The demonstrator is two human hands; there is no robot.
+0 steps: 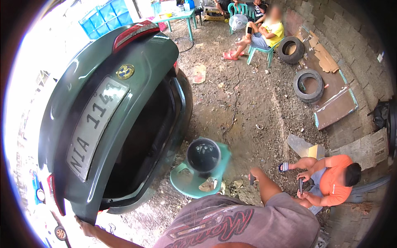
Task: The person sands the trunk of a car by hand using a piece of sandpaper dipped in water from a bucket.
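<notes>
The raised trunk lid of a dark green car takes up the left side, with a white licence plate and red tail lights on it. My left hand grips the lid's lower corner, below the tail light; its fingers are partly hidden behind the edge. Under the lid the dark trunk opening shows. I cannot see my right hand. Nearby, a black bucket of dark liquid stands on a green plastic chair. My grey printed shirt fills the bottom.
A person in orange sits low at right, holding a phone. Farther back, a person in yellow sits on a chair near two tyres and a brown board. A cable crosses the gravel floor.
</notes>
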